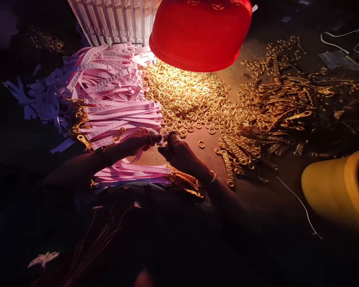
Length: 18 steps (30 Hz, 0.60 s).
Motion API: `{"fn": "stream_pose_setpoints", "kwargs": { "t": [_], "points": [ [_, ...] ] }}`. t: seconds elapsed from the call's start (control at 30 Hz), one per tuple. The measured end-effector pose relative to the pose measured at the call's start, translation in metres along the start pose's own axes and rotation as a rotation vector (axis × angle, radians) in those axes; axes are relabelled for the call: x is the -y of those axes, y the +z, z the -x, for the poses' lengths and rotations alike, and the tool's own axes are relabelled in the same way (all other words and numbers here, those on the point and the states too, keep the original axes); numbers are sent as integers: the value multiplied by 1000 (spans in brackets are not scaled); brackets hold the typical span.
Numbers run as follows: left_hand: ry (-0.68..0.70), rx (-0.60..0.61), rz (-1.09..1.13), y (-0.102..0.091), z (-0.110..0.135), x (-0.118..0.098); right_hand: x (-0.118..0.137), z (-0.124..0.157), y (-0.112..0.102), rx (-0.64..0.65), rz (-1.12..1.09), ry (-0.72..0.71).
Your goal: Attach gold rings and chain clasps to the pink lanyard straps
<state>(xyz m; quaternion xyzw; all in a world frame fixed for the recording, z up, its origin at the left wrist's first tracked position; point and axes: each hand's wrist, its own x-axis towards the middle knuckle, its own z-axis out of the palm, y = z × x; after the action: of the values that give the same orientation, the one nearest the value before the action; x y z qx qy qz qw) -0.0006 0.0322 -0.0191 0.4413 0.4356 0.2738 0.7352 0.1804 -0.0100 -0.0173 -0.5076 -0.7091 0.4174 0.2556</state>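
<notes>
the left hand (136, 142) and right hand (179, 156) meet low in the middle of the view, both narrow, their fingertips (160, 138) pinched close together. a pink strap (128, 148) runs from under the left hand and curves down toward the lap; whatever sits between the fingertips is too small and dark to tell. a ring (152, 135) sits on a left finger, and a thin bangle (212, 177) circles the right wrist.

just above the left hand, a big heap of pink perforated straps (116, 107) lies mostly left to right, fanning toward the upper left, with gold chain ends (80, 123) at its left edge. below the hands, a smaller pink bundle (131, 173) lies along the same axis, its gold chains (184, 182) trailing right.

to the right, loose gold rings (182, 97) spread under a tilted red tub (200, 36), and a tangle of gold chain pieces (281, 103) lies beyond them. one lone ring (201, 144) sits just right of the fingers on bare brown floor (227, 191), the open patch nearest the hands. a yellow tub (335, 187) stands at the lower right.
</notes>
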Motion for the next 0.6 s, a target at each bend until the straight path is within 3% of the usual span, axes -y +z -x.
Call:
{"fn": "stream_pose_setpoints", "kwargs": {
  "t": [0.17, 0.27, 0.4, 0.6],
  "points": [
    [-146, 197, -86, 0, 35, 11, 10, 49, 27, 48, 110, 94],
    [-143, 267, -91, 5, 56, 27, 11, 72, 42, 34, 81, 143],
    [-109, 174, -109, 17, 78, 32, 13, 85, 53, -26, 3, 212],
    [-171, 89, 6, 28, 86, 33, 14, 81, 53, 90, -130, 149]
  ]
}}
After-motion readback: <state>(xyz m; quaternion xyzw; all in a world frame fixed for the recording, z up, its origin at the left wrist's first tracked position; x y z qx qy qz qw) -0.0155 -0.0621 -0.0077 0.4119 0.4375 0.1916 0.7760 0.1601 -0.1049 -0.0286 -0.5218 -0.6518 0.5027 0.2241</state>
